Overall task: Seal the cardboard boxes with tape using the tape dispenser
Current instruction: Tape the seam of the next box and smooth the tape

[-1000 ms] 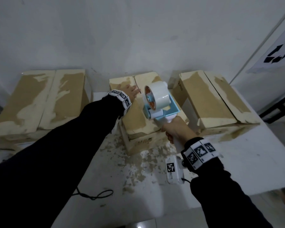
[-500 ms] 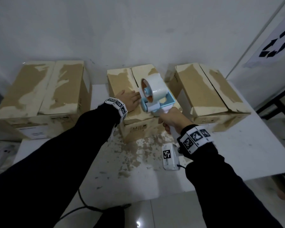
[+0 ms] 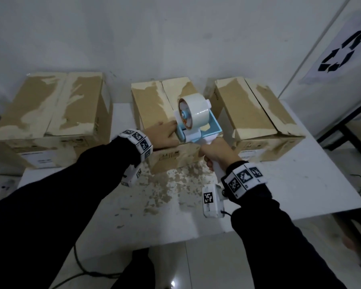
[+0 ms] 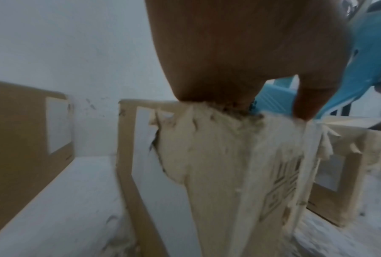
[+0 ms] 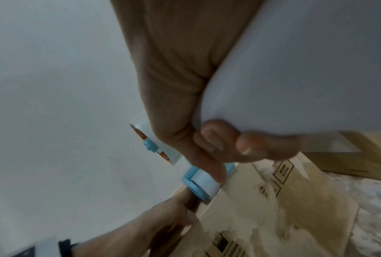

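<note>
Right hand (image 3: 216,152): lower centre-right of the head view; fingers (image 5: 216,139) wrapped round the white handle of the tape dispenser, gripping it.
Tape dispenser (image 3: 196,124): centre of the head view; blue frame, white roll of tape on top, roller end at the near edge of the middle box, just beside the left hand.
Left hand (image 3: 165,135): centre of the head view; palm down, fingers laid out flat on the top of the middle box near its front edge, holding nothing.
Middle box (image 3: 154,105): centre, on the table; flaps closed, seam running away from the camera, surface badly torn and pale where paper has peeled.
Table (image 3: 300,184): white top, lower half of the head view; scattered brown paper scraps in front of the middle box.
Left box (image 3: 50,109): left of the head view, well apart from the middle box; flaps closed, torn patches.
Right box (image 3: 252,107): right of centre, near the middle box; flaps closed, torn patches.
Wall (image 3: 175,38): white, upper part of the frame.
Recycling sign (image 3: 340,53): upper right, black arrows on white sheet.
</note>
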